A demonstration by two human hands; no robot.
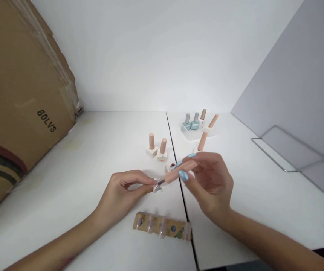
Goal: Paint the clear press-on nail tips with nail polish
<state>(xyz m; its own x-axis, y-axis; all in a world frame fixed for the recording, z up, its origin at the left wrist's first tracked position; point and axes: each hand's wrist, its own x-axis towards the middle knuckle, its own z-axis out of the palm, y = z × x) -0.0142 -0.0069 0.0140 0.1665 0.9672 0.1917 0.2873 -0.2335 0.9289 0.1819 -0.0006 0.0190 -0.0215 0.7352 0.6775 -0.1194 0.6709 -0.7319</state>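
My left hand (pixel 125 192) pinches a clear false nail tip (pixel 156 187) between thumb and fingertips. My right hand (pixel 210 180) grips a peach nail polish cap with its brush (pixel 180 171), and the dark brush tip meets the false nail. The fingernails of my right hand are painted pale blue. Below my hands lies a tan card strip of decorated press-on nails (pixel 162 226). Two peach-capped polish bottles (pixel 156 147) stand just beyond my left hand, and a small dark-red item (pixel 172 165) is partly hidden behind my right hand.
A white tray of pale blue and white polish bottles (pixel 193 128) stands at the back, with a peach-capped bottle (pixel 203 141) lying nearby. A cardboard box (pixel 20 90) fills the left side. A grey panel (pixel 297 75) and wire stand (pixel 289 148) are on the right.
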